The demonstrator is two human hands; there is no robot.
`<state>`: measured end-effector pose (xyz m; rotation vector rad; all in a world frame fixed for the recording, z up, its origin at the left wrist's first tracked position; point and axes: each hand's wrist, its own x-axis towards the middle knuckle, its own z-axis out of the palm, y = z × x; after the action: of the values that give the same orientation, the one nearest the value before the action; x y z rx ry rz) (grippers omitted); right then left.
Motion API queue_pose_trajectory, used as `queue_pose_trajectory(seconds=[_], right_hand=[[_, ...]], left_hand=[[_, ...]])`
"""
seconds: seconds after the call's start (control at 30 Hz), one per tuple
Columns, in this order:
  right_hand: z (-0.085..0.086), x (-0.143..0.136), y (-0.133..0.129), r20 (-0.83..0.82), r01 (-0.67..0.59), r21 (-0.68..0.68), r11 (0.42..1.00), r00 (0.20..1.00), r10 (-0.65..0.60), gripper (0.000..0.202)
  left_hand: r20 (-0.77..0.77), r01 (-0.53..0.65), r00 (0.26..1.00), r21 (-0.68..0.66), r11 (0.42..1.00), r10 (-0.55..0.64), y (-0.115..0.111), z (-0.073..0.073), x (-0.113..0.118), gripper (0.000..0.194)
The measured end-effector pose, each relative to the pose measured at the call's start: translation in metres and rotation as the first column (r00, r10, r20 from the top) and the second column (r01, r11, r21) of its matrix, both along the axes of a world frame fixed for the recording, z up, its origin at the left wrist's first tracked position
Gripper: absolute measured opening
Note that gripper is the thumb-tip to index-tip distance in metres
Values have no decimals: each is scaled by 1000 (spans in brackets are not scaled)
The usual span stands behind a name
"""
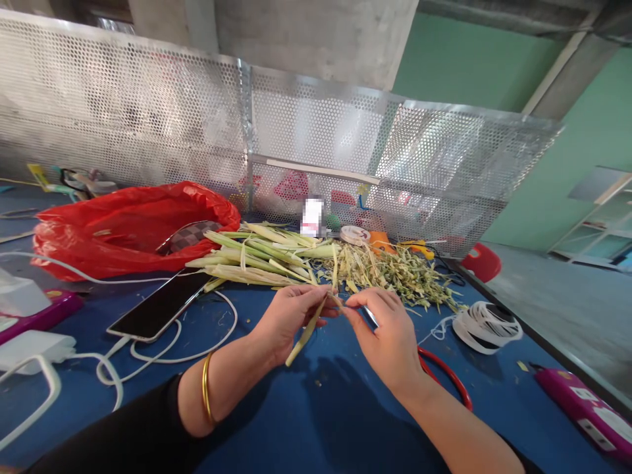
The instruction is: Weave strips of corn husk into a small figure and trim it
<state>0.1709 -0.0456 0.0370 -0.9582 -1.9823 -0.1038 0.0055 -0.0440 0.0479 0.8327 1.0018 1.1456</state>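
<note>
Between my two hands is a thin pale-green husk strip, one end hanging down and another piece standing up. My left hand pinches it from the left. The fingertips of my right hand are pressed together at the strip's right end, and a small shiny metal object shows among those fingers, its shape mostly hidden. Just beyond my hands lies a bundle of long green husks. To its right spreads a heap of dried, crumpled plant bits.
A red plastic bag and a phone with white cables lie left on the blue table. At right are a white cord spool, a red handle or loop and a purple power strip. A perforated metal screen stands behind.
</note>
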Motion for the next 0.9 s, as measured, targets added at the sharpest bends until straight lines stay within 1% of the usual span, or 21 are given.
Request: queue_pose_trajectory(seconds=[0.03,0.1,0.17,0.2,0.27,0.33,0.43,0.53,0.63,0.7,0.73,0.77,0.8,0.83,0.87,0.9], right_hand=[[1,0,-1,31,-5,78,997,1000,2,4],[2,-2,-4,160,-51,176,983,987,23,14],[1,-5,-5,329,-118,195,974,943,48,25],[0,-6,-5,406,-144,191,971,912,55,27],[-3,-9,-5,517,-178,185,966,854,58,25],[-7,-9,-4,561,-187,204,961,827,42,22],[-11,-8,-1,554,-198,233,952,832,37,21],[-11,-6,1,550,-238,226,945,832,78,23],[-7,-7,0,546,-293,186,938,824,150,26],[-5,-6,-2,460,-321,129,938,858,230,22],[-4,-6,-3,369,-318,97,943,892,263,19],[-3,-4,-3,245,-288,65,955,933,265,17],[-2,-3,-3,99,-230,23,973,969,227,15],[-1,-1,-2,-51,-157,-42,987,987,155,14],[-1,1,0,-180,-92,-135,987,981,67,14],[0,2,3,-273,-58,-244,968,962,-12,15]], left_hand=[[20,0,1000,-18,1000,0,-1,1,0,21],[65,-3,998,-32,999,5,-2,1,0,18],[105,19,994,-23,1000,-17,-3,0,2,15],[110,32,994,-12,999,-30,-3,-1,3,15],[90,40,995,13,999,-41,-3,-3,5,16],[52,27,998,32,999,-28,-3,-4,6,17],[41,15,999,35,999,-16,-3,-6,8,17],[55,-23,998,44,999,21,-3,-9,9,19],[58,-55,997,64,996,51,-1,-12,9,21],[62,-59,997,69,996,55,0,-12,7,22],[63,-57,997,71,996,53,0,-12,6,23],[60,-49,997,71,996,44,0,-11,5,24],[52,-33,998,66,997,30,0,-9,4,24],[40,-10,999,61,998,7,-1,-8,4,25],[21,23,1000,52,998,-24,-1,-7,3,26],[-3,55,998,44,997,-55,-3,-5,3,27]])
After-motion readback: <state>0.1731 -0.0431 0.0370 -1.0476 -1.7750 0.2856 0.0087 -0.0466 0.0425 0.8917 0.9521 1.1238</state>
